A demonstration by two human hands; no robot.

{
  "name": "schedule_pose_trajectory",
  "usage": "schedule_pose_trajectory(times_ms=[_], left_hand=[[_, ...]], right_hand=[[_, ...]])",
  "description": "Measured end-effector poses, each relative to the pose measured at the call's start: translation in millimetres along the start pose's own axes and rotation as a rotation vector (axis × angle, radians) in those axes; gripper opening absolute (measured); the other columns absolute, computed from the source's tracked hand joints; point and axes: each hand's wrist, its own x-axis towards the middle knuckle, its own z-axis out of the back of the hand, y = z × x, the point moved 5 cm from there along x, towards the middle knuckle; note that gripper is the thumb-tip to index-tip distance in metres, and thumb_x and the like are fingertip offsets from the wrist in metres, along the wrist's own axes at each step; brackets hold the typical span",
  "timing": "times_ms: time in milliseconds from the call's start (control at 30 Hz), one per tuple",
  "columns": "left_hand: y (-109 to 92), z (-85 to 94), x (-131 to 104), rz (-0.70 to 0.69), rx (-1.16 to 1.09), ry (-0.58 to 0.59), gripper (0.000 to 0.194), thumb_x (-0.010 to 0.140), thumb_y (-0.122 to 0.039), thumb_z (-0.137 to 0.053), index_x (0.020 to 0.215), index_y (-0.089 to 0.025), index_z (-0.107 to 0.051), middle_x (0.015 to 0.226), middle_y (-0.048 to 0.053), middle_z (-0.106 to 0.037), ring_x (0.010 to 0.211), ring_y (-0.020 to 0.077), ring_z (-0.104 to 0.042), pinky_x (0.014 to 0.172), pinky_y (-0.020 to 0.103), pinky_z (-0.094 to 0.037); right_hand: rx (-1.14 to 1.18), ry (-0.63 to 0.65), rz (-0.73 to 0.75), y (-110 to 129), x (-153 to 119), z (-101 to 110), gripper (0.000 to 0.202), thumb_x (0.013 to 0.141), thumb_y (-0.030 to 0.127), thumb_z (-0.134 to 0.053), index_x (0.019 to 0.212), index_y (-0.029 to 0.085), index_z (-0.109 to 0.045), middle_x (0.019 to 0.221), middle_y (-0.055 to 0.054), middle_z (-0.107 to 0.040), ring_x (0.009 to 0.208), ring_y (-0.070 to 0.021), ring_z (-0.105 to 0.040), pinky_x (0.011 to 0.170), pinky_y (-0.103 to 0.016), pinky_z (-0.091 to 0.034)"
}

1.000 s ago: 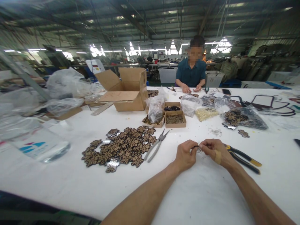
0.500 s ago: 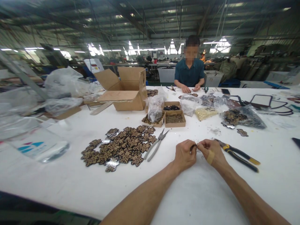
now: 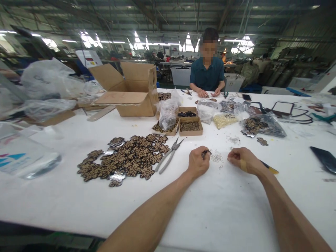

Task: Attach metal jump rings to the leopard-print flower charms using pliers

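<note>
My left hand (image 3: pixel 198 163) is closed around a small dark piece (image 3: pixel 206 154) that pokes out by the thumb and forefinger; its kind is mostly hidden. To its right lies a loose scatter of small metal rings (image 3: pixel 216 156) on the white table. On the far side of those rings, my right hand (image 3: pixel 244 159) has its fingertips pinched together, with a tan bandage on it. Whatever sits in that pinch is too small to name. Yellow-and-black pliers (image 3: pixel 272 169) lie mostly hidden behind the right hand. Grey-handled pliers (image 3: pixel 168 159) rest left of my left hand.
Leopard-print patches (image 3: pixel 128 157) form a wide pile at left. Small cardboard boxes (image 3: pixel 190 128) hold beads and dark parts. Behind stand an open carton (image 3: pixel 136 105) and plastic bags (image 3: pixel 225 120). A co-worker (image 3: pixel 207 73) sits opposite. A dark flat object (image 3: pixel 324 159) lies at right.
My hands have come apart: the right has moved away to the right and now covers most of the yellow-and-black pliers. The left keeps the dark piece. The view has shifted slightly.
</note>
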Motion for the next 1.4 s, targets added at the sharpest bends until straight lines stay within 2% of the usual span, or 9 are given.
schedule_pose_trajectory(times_ms=[167, 300, 400, 500, 600, 733, 967, 1133, 1400], left_hand=[[1.7, -0.9, -0.4, 0.01, 0.011, 0.005, 0.011, 0.085, -0.022, -0.057, 0.083, -0.017, -0.068, 0.07, 0.0, -0.063, 0.06, 0.011, -0.05, 0.058, 0.023, -0.038], [3.8, -1.6, -0.4, 0.014, 0.015, 0.005, 0.011, 0.085, -0.021, -0.057, 0.082, -0.017, -0.067, 0.069, 0.0, -0.062, 0.06, 0.0108, -0.049, 0.058, 0.022, -0.037], [6.1, -1.3, 0.6, 0.034, 0.007, -0.007, 0.011, 0.085, -0.021, -0.057, 0.081, -0.017, -0.067, 0.067, -0.001, -0.061, 0.059, 0.0106, -0.048, 0.057, 0.022, -0.035], [7.4, -1.1, 1.9, 0.04, -0.002, -0.014, 0.012, 0.085, -0.022, -0.057, 0.082, -0.018, -0.068, 0.067, -0.001, -0.061, 0.059, 0.0107, -0.048, 0.057, 0.022, -0.035], [7.7, -1.2, 3.3, 0.039, -0.01, -0.009, 0.012, 0.085, -0.022, -0.057, 0.083, -0.018, -0.068, 0.068, -0.001, -0.062, 0.06, 0.0109, -0.049, 0.058, 0.022, -0.036], [7.9, -0.6, 4.8, 0.036, -0.01, -0.015, 0.012, 0.085, -0.022, -0.057, 0.082, -0.018, -0.068, 0.069, 0.0, -0.064, 0.061, 0.0112, -0.051, 0.058, 0.022, -0.037], [9.2, -1.3, 5.1, 0.027, 0.003, -0.025, 0.011, 0.084, -0.021, -0.058, 0.082, -0.018, -0.068, 0.071, 0.0, -0.065, 0.063, 0.0119, -0.053, 0.06, 0.022, -0.038], [8.5, -1.1, 4.8, 0.028, 0.008, -0.02, 0.011, 0.084, -0.021, -0.057, 0.082, -0.018, -0.068, 0.071, 0.0, -0.065, 0.06, 0.0115, -0.052, 0.059, 0.022, -0.038], [7.9, -1.9, -0.7, 0.022, 0.017, -0.009, 0.01, 0.082, -0.02, -0.058, 0.083, -0.019, -0.068, 0.071, 0.0, -0.065, 0.061, 0.012, -0.053, 0.059, 0.023, -0.039]], right_hand=[[0.04, -0.07, 0.014, -5.8, 8.3, -9.4, 0.024, 0.074, 0.037, -0.068, 0.088, 0.018, -0.075, 0.07, -0.004, -0.071, 0.062, -0.019, -0.061, 0.058, -0.028, -0.045], [0.009, -0.308, -0.02, -15.5, 12.2, -3.2, 0.025, 0.08, 0.041, -0.064, 0.087, 0.019, -0.073, 0.074, -0.005, -0.071, 0.066, -0.02, -0.062, 0.065, -0.03, -0.048], [-0.048, -0.522, -0.012, -24.4, 9.6, 11.0, 0.03, 0.086, 0.043, -0.057, 0.096, 0.018, -0.07, 0.085, -0.008, -0.072, 0.073, -0.0208, -0.064, 0.073, -0.032, -0.049], [-0.142, -0.605, -0.094, -40.8, 7.4, 25.1, 0.032, 0.089, 0.043, -0.052, 0.1, 0.018, -0.07, 0.088, -0.01, -0.073, 0.077, -0.0221, -0.064, 0.076, -0.034, -0.049], [-0.202, -0.561, -0.172, -58.2, 8.7, 33.5, 0.028, 0.087, 0.041, -0.055, 0.088, 0.019, -0.073, 0.078, -0.009, -0.072, 0.071, -0.0231, -0.064, 0.067, -0.033, -0.045], [-0.277, -0.394, -0.24, -74.3, 16.1, 31.9, 0.029, 0.086, 0.042, -0.057, 0.078, 0.02, -0.074, 0.073, -0.009, -0.072, 0.067, -0.0223, -0.064, 0.061, -0.031, -0.041], [-0.353, -0.406, -0.239, -80.7, 30.0, 26.0, 0.038, 0.089, 0.04, -0.054, 0.12, 0.024, -0.071, 0.097, -0.008, -0.074, 0.084, -0.0229, -0.067, 0.068, -0.03, -0.045], [-0.408, -0.412, -0.284, -82.5, 36.3, 22.3, 0.031, 0.09, 0.038, -0.053, 0.104, 0.022, -0.076, 0.102, -0.013, -0.073, 0.093, -0.0272, -0.067, 0.07, -0.032, -0.045], [-0.425, -0.308, -0.299, -85.5, 35.0, 17.9, 0.024, 0.087, 0.036, -0.055, 0.086, 0.018, -0.071, 0.085, -0.015, -0.072, 0.08, -0.0277, -0.066, 0.064, -0.034, -0.04]])
